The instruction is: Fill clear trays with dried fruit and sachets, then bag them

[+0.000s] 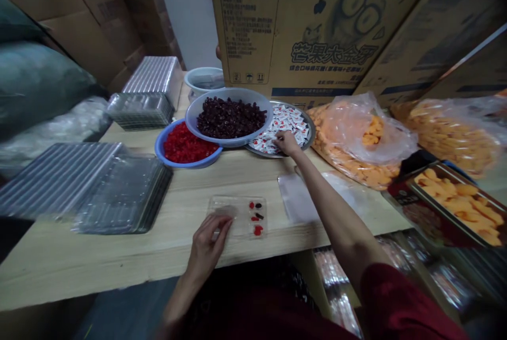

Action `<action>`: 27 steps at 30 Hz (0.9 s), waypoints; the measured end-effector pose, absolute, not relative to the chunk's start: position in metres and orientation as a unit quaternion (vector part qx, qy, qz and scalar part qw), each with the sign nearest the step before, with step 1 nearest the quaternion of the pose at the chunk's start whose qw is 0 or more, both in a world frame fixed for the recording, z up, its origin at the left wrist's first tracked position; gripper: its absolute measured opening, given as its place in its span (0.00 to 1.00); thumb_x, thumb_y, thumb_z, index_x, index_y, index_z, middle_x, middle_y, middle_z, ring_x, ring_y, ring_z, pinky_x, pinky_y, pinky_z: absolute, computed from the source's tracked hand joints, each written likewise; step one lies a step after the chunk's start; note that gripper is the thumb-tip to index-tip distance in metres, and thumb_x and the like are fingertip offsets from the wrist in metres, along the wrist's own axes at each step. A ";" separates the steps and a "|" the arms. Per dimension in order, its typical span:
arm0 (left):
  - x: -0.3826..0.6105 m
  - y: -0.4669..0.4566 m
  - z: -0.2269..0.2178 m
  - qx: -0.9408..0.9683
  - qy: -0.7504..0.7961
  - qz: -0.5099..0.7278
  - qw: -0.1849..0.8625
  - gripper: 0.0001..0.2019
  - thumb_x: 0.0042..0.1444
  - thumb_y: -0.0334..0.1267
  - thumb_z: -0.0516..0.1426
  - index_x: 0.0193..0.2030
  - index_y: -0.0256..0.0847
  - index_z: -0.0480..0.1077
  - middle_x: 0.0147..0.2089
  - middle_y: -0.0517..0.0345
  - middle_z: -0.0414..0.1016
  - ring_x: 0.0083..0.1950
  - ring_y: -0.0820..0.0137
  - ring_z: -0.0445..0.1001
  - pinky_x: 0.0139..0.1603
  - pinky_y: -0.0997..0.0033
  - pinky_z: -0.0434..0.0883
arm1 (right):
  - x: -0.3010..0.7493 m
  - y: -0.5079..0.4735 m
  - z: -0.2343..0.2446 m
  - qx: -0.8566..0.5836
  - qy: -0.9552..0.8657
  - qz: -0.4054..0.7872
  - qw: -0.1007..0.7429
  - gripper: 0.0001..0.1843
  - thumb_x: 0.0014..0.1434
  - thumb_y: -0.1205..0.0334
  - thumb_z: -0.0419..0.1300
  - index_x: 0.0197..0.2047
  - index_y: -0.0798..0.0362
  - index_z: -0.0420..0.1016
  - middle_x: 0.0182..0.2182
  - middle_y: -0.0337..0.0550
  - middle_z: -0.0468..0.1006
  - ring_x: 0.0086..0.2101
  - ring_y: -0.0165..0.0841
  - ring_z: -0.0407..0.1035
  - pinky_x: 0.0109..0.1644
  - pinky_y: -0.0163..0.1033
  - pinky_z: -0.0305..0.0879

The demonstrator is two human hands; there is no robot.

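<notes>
A clear plastic tray [240,229] lies near the table's front edge, with red and dark pieces in small compartments along its right side. My left hand [212,234] is at the tray's left part, thumb and fingers pressed together; what they hold, if anything, is hidden. Farther back, a round metal dish [311,131] is heaped with small white printed packets [291,121]. My right hand [288,143] reaches into this heap, its fingers closed in a pinch on a small packet. Beside the dish, a bowl of dark pieces [232,118] rests partly over a blue bowl of red pieces [186,144].
Stacks of clear plastic trays [119,192] stand at the left, with more stacks [146,89] behind. Bags of orange pieces [356,139] and an open box of orange pieces [455,202] sit at the right. Large printed cartons [317,23] wall off the back.
</notes>
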State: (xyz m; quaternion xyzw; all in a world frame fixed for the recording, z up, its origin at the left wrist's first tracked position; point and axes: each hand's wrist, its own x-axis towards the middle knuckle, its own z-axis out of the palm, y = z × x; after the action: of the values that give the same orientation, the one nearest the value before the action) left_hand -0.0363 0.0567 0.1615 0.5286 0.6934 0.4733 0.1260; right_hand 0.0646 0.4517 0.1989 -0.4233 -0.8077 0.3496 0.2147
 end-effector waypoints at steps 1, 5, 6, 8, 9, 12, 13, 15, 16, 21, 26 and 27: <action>-0.037 0.058 0.161 0.519 0.696 0.480 0.130 0.07 0.66 0.38 0.57 0.44 0.43 0.76 0.41 0.55 0.79 0.44 0.67 0.77 0.45 0.69 0.73 | 0.073 0.453 0.201 -0.432 -0.790 0.363 0.240 0.14 0.51 0.60 0.66 0.22 0.52 0.65 0.23 0.38 0.70 0.34 0.34 0.69 0.45 0.39 0.70; -0.040 0.079 0.157 0.477 0.707 0.498 0.154 0.08 0.65 0.42 0.58 0.42 0.43 0.77 0.42 0.56 0.79 0.44 0.67 0.77 0.47 0.69 0.73 | 0.095 0.451 0.210 -0.445 -0.721 0.426 0.317 0.26 0.50 0.48 0.67 0.22 0.49 0.53 0.18 0.30 0.55 0.23 0.28 0.60 0.31 0.35 0.70; -0.040 0.088 0.157 0.472 0.708 0.501 0.159 0.09 0.65 0.43 0.58 0.42 0.43 0.77 0.42 0.56 0.79 0.43 0.67 0.77 0.46 0.68 0.73 | 0.097 0.450 0.213 -0.444 -0.708 0.440 0.329 0.28 0.49 0.47 0.68 0.22 0.48 0.51 0.18 0.28 0.52 0.22 0.27 0.58 0.29 0.35 0.70; -0.039 0.109 0.161 0.473 0.703 0.506 0.160 0.10 0.65 0.44 0.57 0.41 0.42 0.77 0.41 0.55 0.79 0.42 0.67 0.76 0.46 0.68 0.72 | 0.101 0.447 0.217 -0.437 -0.690 0.462 0.346 0.30 0.46 0.47 0.70 0.22 0.48 0.50 0.17 0.27 0.49 0.21 0.26 0.57 0.28 0.34 0.69; -0.038 0.120 0.166 0.478 0.698 0.511 0.154 0.10 0.65 0.44 0.57 0.41 0.41 0.77 0.41 0.55 0.79 0.42 0.67 0.76 0.45 0.68 0.72 | 0.102 0.444 0.220 -0.431 -0.684 0.470 0.353 0.30 0.45 0.48 0.71 0.21 0.48 0.50 0.16 0.27 0.49 0.21 0.26 0.56 0.28 0.34 0.70; -0.033 0.151 0.191 0.488 0.670 0.547 0.120 0.09 0.66 0.42 0.56 0.43 0.41 0.76 0.41 0.54 0.78 0.40 0.69 0.74 0.45 0.68 0.72 | 0.108 0.425 0.230 -0.405 -0.681 0.491 0.362 0.26 0.45 0.50 0.71 0.21 0.49 0.56 0.17 0.28 0.54 0.21 0.26 0.58 0.28 0.35 0.70; -0.031 0.160 0.201 0.490 0.657 0.563 0.110 0.09 0.66 0.42 0.56 0.45 0.41 0.76 0.44 0.53 0.77 0.41 0.70 0.74 0.44 0.69 0.72 | 0.110 0.413 0.233 -0.390 -0.686 0.499 0.357 0.23 0.46 0.50 0.71 0.22 0.50 0.60 0.17 0.29 0.58 0.22 0.26 0.59 0.29 0.35 0.69; -0.029 0.176 0.221 0.509 0.630 0.577 0.101 0.13 0.65 0.42 0.57 0.54 0.42 0.73 0.52 0.50 0.74 0.43 0.70 0.74 0.41 0.71 0.72 | 0.114 0.382 0.236 -0.341 -0.714 0.518 0.327 0.18 0.48 0.51 0.70 0.25 0.52 0.67 0.20 0.33 0.65 0.24 0.28 0.62 0.29 0.34 0.68; -0.028 0.181 0.229 0.527 0.620 0.573 0.101 0.16 0.65 0.42 0.58 0.57 0.42 0.72 0.54 0.49 0.73 0.44 0.70 0.73 0.39 0.71 0.72 | 0.116 0.365 0.237 -0.305 -0.735 0.526 0.300 0.15 0.51 0.51 0.69 0.27 0.52 0.71 0.22 0.34 0.68 0.25 0.29 0.64 0.30 0.34 0.67; -0.041 0.177 0.234 0.597 0.622 0.495 0.110 0.07 0.64 0.38 0.59 0.45 0.40 0.76 0.42 0.54 0.77 0.42 0.69 0.73 0.41 0.71 0.69 | 0.120 0.286 0.219 -0.247 -0.765 0.537 0.256 0.12 0.59 0.53 0.64 0.36 0.54 0.78 0.27 0.38 0.75 0.27 0.30 0.67 0.31 0.34 0.64; -0.050 0.127 0.192 0.462 0.706 0.509 0.169 0.09 0.63 0.40 0.59 0.48 0.40 0.73 0.36 0.59 0.78 0.34 0.71 0.73 0.38 0.71 0.68 | 0.133 0.243 0.171 -0.342 -0.651 0.606 0.303 0.19 0.54 0.49 0.68 0.42 0.54 0.80 0.32 0.43 0.81 0.31 0.33 0.73 0.37 0.37 0.68; -0.048 0.119 0.182 0.447 0.722 0.497 0.180 0.10 0.63 0.39 0.59 0.50 0.41 0.72 0.34 0.60 0.77 0.34 0.71 0.73 0.38 0.71 0.68 | 0.135 0.235 0.162 -0.349 -0.621 0.634 0.300 0.20 0.54 0.48 0.69 0.42 0.54 0.80 0.33 0.44 0.82 0.31 0.34 0.74 0.38 0.38 0.69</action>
State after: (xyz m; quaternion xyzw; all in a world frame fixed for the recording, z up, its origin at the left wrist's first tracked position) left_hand -0.0481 0.1191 0.1815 0.4471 0.7216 0.4970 0.1801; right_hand 0.1355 0.2346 0.1619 -0.3486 -0.6213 0.6343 0.3002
